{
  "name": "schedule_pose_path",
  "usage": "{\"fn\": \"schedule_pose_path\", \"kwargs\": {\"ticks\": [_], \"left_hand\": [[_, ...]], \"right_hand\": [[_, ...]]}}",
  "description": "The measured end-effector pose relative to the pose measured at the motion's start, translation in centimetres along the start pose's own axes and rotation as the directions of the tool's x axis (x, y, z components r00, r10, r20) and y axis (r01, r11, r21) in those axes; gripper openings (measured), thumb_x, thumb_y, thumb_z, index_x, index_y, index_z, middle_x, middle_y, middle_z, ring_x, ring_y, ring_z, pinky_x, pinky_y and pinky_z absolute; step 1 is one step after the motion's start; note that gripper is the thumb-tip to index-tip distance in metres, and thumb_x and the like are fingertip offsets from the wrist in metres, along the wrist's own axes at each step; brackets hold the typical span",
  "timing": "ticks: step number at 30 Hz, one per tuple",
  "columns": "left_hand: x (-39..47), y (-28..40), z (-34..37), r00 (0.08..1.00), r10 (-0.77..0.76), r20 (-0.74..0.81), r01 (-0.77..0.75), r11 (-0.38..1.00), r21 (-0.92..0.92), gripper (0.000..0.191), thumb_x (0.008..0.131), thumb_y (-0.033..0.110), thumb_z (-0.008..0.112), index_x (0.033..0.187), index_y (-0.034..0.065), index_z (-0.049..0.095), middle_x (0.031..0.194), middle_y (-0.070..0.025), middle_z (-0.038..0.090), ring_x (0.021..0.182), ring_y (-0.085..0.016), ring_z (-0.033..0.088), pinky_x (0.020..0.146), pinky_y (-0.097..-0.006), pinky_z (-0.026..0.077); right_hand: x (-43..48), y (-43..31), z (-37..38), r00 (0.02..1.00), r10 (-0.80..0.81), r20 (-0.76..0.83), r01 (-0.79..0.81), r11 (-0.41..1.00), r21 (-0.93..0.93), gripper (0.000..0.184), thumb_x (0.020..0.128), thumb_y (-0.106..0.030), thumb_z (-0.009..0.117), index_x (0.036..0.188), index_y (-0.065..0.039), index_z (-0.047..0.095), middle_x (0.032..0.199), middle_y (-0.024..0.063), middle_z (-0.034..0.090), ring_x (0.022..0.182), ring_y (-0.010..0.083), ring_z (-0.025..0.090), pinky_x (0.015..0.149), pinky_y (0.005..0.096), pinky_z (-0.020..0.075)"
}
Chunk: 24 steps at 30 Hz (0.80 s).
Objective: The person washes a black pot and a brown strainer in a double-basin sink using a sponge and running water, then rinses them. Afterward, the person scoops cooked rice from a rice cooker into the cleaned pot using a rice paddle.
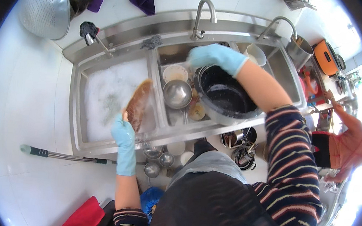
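Observation:
My left hand (pixel 123 133), in a light-blue rubber glove, is closed on the near edge of a brown, shallow round item (pixel 139 106), perhaps a basket or lid, tilted over the left sink basin of white suds (pixel 105 90). My right hand (pixel 205 55), gloved alike and blurred, is over the far left rim of a large black-lined pot (pixel 227 94) in the middle basin; whether it grips anything is hidden. Left of the pot are a steel bowl (pixel 177 94), a stained white bowl (pixel 175 73) and a yellowish bowl (pixel 197 111).
A faucet (pixel 206 12) rises behind the middle basin. A translucent jug (pixel 256 54) is in the right basin, with a steel pot (pixel 299 52) beyond. Bowls (pixel 166 159) and pans (pixel 244 157) lie below the sink's front edge. Another person (pixel 346 137) is at the right.

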<state>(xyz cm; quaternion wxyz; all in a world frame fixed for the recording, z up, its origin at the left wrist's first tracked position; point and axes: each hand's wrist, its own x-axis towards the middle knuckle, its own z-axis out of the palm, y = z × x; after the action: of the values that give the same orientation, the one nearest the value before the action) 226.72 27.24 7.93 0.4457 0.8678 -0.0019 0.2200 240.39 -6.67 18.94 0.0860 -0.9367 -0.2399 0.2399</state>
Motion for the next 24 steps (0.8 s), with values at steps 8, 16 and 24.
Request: {"fn": "schedule_pose_path", "kwargs": {"ticks": [8,16,24], "left_hand": [[8.8,14.1,9.2,0.976,-0.206,0.077,0.216,0.84,-0.497,0.026,0.091,0.019,0.055,0.108,0.0001,0.06,0.091,-0.0029,0.063,0.077,-0.009,0.052,0.069,-0.0225,0.044],[10.5,20.7,18.6,0.7,-0.598,0.389,0.654,0.319,-0.686,0.039,0.093,0.024,0.049,0.125,0.0026,0.044,0.113,-0.0119,0.055,0.098,-0.023,0.054,0.086,-0.0367,0.046],[11.1,21.6,27.6,0.656,-0.497,0.568,0.732,0.237,-0.638,0.034,0.09,0.013,0.048,0.123,0.0041,0.045,0.116,-0.0122,0.052,0.103,-0.025,0.053,0.091,-0.0406,0.044]], "right_hand": [[3.3,19.2,0.0,0.923,0.229,-0.309,-0.188,0.969,0.159,0.042,0.086,-0.037,0.045,0.103,-0.003,0.062,0.105,0.0218,0.06,0.099,0.0352,0.057,0.087,0.0404,0.0425],[12.1,21.1,4.5,0.854,0.34,-0.394,-0.322,0.94,0.112,0.027,0.089,-0.019,0.043,0.095,-0.005,0.065,0.09,0.0142,0.066,0.086,0.0259,0.065,0.071,0.0418,0.0504],[11.6,21.5,4.8,0.821,-0.084,-0.565,-0.069,0.967,-0.244,0.027,0.081,-0.013,0.047,0.101,0.002,0.057,0.086,0.0149,0.063,0.079,0.028,0.062,0.063,0.0382,0.0488]]}}
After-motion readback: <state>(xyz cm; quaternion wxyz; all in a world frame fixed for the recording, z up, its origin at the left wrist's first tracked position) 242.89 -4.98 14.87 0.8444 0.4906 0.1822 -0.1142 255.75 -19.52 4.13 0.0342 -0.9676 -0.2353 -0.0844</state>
